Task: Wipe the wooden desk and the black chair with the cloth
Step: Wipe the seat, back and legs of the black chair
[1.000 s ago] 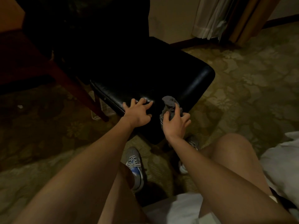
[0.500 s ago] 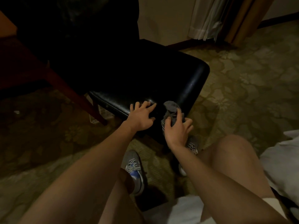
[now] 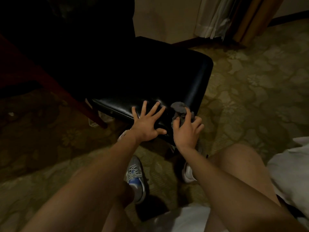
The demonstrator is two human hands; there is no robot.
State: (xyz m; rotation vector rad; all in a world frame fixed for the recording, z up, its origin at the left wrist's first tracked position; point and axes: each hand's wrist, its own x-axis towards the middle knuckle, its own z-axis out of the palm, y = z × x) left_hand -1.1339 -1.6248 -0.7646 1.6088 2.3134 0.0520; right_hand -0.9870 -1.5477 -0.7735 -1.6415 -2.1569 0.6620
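The black chair (image 3: 167, 77) stands in front of me, its shiny padded seat turned a corner toward my knees. My left hand (image 3: 147, 124) lies flat on the seat's near edge with the fingers spread. Just to its right, my right hand (image 3: 187, 129) grips a bunched grey cloth (image 3: 179, 109) against the seat's near corner. The chair's backrest is lost in shadow at the upper left. Part of the reddish wooden desk (image 3: 55, 87), a slanted leg and frame, shows at the left.
Patterned green carpet (image 3: 250, 91) covers the floor all around. Curtains (image 3: 215, 17) hang at the back right beside a beige wall. My bare knees and grey-blue sneakers (image 3: 135, 178) sit below the chair. White bedding (image 3: 291, 168) lies at the right edge.
My left hand has flattened out and spread its fingers on the seat edge. The right hand with the cloth has shifted only slightly at the seat corner.
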